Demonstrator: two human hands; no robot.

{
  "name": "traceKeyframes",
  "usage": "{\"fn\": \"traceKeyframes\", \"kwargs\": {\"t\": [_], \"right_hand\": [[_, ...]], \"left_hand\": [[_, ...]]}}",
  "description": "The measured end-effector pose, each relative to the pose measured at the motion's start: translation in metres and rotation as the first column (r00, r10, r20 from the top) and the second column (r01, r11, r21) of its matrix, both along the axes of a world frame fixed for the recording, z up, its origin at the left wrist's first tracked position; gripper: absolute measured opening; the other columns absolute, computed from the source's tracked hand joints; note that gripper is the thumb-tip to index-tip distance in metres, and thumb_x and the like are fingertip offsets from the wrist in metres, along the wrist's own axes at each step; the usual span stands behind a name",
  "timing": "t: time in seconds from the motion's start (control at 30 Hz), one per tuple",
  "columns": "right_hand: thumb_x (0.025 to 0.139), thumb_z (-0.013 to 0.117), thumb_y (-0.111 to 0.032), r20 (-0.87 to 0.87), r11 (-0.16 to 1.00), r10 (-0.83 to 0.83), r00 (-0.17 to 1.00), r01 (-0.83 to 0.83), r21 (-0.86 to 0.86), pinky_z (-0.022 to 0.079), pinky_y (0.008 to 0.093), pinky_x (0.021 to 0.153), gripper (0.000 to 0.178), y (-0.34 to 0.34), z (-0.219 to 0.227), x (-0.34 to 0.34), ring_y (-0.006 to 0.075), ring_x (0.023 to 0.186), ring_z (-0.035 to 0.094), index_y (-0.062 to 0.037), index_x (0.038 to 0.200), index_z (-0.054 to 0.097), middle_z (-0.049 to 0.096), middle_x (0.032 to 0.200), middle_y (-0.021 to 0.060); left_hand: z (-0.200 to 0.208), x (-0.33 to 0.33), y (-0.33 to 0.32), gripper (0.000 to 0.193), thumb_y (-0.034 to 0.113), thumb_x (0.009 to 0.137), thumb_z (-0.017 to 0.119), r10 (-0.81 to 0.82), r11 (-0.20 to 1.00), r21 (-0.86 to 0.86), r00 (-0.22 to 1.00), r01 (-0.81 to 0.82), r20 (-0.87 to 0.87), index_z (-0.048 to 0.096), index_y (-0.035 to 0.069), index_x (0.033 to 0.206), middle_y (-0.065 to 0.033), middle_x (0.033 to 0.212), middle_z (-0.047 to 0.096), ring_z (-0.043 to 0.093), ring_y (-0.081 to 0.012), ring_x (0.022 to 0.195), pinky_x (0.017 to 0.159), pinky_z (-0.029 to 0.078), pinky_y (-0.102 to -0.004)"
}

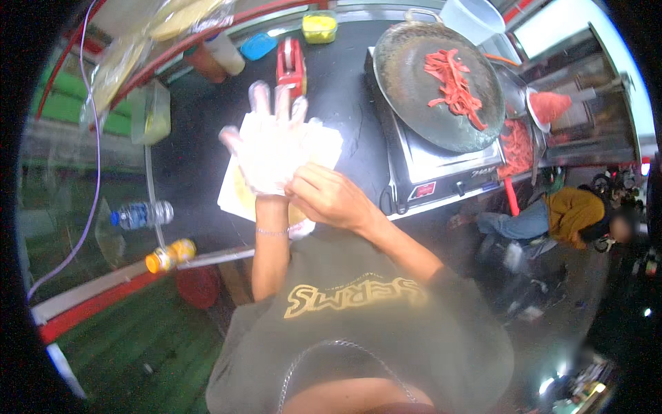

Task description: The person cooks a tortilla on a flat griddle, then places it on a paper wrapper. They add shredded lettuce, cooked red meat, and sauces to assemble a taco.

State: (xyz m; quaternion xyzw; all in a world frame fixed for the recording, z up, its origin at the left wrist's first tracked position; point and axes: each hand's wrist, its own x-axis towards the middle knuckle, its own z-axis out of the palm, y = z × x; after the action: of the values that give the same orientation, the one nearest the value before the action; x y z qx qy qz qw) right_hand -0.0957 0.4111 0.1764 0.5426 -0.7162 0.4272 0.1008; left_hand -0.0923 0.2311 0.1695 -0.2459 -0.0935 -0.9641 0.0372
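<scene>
A clear disposable plastic glove (265, 169) covers my left hand (269, 141), whose fingers are spread apart over the counter. My bare right hand (324, 196) pinches the glove's cuff at the left wrist; its fingertips are closed on the plastic. Beneath the hands lie white paper sheets (332, 146), partly covered by them and washed out by glare. Just beyond the left fingertips stands a red tape dispenser (291, 67).
To the right, a round dark pan (403, 76) with reddish strips (455, 86) sits on a metal stove (441, 162). Leftward are a water bottle (143, 214) and an orange-yellow bottle (170, 255). A yellow-filled tub (319, 27) stands behind. Another person (572, 214) sits low at right.
</scene>
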Motion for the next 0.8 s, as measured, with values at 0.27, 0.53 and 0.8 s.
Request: {"fn": "traceKeyframes", "kwargs": {"t": [0.27,0.53,0.8], "right_hand": [[0.093,0.066,-0.011,0.390,0.902,-0.177,0.904,-0.010,0.432,0.063,0.0578,0.071,0.023,-0.005,0.006,0.009,0.0533,0.081,0.075,0.0061,0.107,0.069,0.075,0.113,0.0296],[0.100,0.082,-0.013,0.090,0.862,-0.499,0.862,0.504,-0.048,0.061,0.0474,0.090,0.013,0.176,0.061,-0.050,0.0366,0.092,0.078,-0.0034,0.109,0.080,0.079,0.105,0.0176],[0.098,0.079,-0.016,0.154,0.404,-0.914,0.375,0.808,0.429,0.060,0.0516,0.088,0.033,0.403,-0.015,-0.205,0.0429,0.098,0.082,-0.0025,0.127,0.082,0.083,0.104,0.0243]], "left_hand": [[0.047,0.015,0.051,0.115,0.099,0.099,0.037,0.847,0.468,-0.467,0.532,-0.750,-0.006,0.010,0.029,0.186,-0.0129,0.191,0.017,0.044,-0.0455,0.163,0.135,0.028,-0.0695],[0.011,0.031,-0.031,0.122,0.097,0.103,0.024,0.843,0.513,-0.570,0.503,-0.642,0.192,0.078,-0.009,0.127,-0.0225,0.109,0.083,0.082,-0.0335,0.098,0.088,0.068,-0.0476],[-0.085,0.038,-0.132,0.106,0.088,0.110,0.025,0.968,0.206,-0.937,-0.082,-0.281,0.237,0.079,-0.003,0.113,-0.0215,0.101,0.080,0.076,-0.0317,0.086,0.078,0.064,-0.0424]]}}
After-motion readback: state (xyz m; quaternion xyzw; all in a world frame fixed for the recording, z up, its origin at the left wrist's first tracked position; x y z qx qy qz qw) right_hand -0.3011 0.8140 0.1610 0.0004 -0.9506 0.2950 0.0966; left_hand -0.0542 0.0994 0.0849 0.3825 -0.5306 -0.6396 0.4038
